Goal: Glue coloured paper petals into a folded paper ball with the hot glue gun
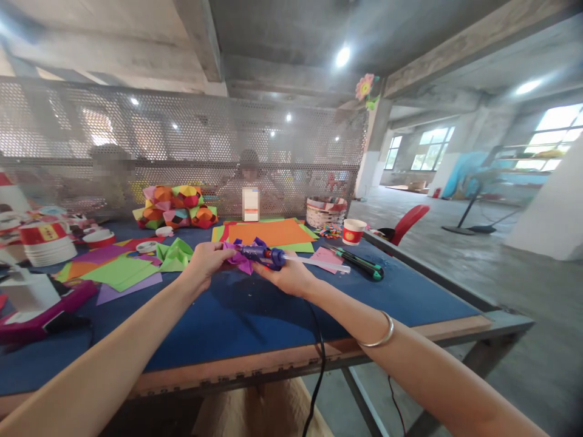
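Observation:
My right hand (pixel 286 276) is closed round a dark blue hot glue gun (pixel 266 255), with a clear glue stick (pixel 319 263) poking out of its back end to the right. My left hand (pixel 207 262) pinches a folded purple paper piece (pixel 241 261). The glue gun's front end is at the purple paper; whether they touch is hard to see. A black cord runs down from below my right hand over the table's front edge. Just left of my left hand lies a folded light green paper piece (pixel 175 255).
Stacked coloured sheets (pixel 268 233) lie behind my hands. A box cutter (pixel 364 265), a paper cup (pixel 353 232) and a woven basket (pixel 325 212) are to the right. Folded paper balls (pixel 175 206) stand at the back left, near loose green sheets (pixel 121 273). A mesh screen (pixel 182 139) closes the far side.

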### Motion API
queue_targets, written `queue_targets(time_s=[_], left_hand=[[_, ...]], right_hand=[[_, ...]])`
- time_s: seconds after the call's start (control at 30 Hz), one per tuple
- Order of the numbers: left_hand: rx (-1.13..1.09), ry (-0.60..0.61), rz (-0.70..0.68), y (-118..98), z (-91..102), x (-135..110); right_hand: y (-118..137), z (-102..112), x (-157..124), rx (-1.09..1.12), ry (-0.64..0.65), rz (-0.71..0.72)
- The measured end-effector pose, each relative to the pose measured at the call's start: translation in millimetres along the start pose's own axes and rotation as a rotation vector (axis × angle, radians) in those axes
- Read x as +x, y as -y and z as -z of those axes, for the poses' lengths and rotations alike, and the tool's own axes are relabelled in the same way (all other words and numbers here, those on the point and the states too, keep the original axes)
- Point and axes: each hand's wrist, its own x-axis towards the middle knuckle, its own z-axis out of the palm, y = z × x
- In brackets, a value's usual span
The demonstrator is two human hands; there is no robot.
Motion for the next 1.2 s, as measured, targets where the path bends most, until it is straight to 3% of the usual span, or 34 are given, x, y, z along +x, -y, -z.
queue_targets(time_s=[0.47, 0.8, 1.2], left_hand=[[0.020, 0.036, -0.013, 4.3, 1.8, 1.5], [0.026, 0.038, -0.041, 3.1, 0.8, -0.1], [0.026, 0.036, -0.058, 4.9, 2.8, 2.3]], right_hand=[[6.4, 3.7, -0.1, 0.084, -0.046, 0.008], [-12.4, -1.8, 1.6, 0.066, -0.068, 0.011], [-11.6, -2.0, 2.7, 0.081, -0.062, 0.026]])
